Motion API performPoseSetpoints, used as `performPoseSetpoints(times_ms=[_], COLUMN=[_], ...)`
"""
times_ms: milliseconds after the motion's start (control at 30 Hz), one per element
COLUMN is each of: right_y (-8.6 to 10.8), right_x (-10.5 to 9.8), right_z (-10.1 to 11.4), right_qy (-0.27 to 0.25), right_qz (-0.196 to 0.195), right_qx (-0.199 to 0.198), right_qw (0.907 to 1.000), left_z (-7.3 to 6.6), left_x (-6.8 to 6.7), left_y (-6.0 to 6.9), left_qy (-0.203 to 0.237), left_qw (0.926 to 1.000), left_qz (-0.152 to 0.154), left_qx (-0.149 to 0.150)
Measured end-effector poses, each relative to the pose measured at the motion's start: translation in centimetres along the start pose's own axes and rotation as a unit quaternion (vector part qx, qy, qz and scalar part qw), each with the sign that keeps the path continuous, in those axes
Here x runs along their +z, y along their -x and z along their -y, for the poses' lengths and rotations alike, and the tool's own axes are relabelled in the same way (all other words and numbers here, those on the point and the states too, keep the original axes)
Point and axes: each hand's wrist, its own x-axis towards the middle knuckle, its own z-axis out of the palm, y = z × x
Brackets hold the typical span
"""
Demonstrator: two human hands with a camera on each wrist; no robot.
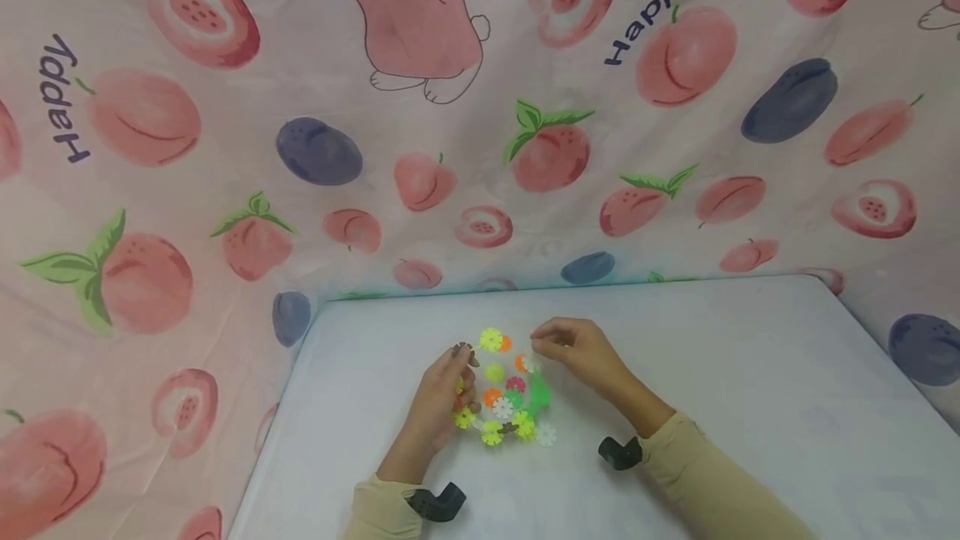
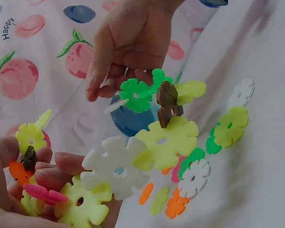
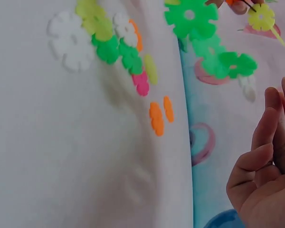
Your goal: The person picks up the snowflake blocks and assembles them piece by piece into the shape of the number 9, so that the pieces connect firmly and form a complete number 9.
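Observation:
My left hand [image 1: 438, 398] grips one end of a chain of flower-shaped plastic discs [image 2: 173, 142]. Yellow, white, pink, orange, brown and green discs are slotted into each other along it, and the chain curves away from the fingers above the table. Its far stretch is green [image 1: 539, 394], ending in a small white disc [image 3: 248, 89]. Just beyond that end hovers my right hand [image 1: 588, 357], apart from the chain. Its fingers are loosely bent, the thumb close to the index finger, and no disc shows between them in the right wrist view.
Several loose discs lie on the white table [image 1: 315, 440] beneath the chain, among them a white disc [image 1: 547, 435] and an orange disc [image 3: 156, 118]. A fruit-patterned cloth [image 1: 450, 132] hangs behind the table. Dark camera mounts [image 1: 621, 453] sit at both wrists.

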Motion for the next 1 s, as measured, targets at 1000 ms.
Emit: performPoseSetpoints(times_ms=[1000], right_y=[2.5], right_x=[1.2], right_z=[-2.6], right_qy=[0.237], right_qz=[0.257], right_qx=[-0.060], right_qw=[0.9349], left_z=[-1.0], left_x=[-0.5], left_y=[0.0], left_qy=[0.105], left_qw=[0.9890], left_qz=[-0.079], left_qx=[0.067])
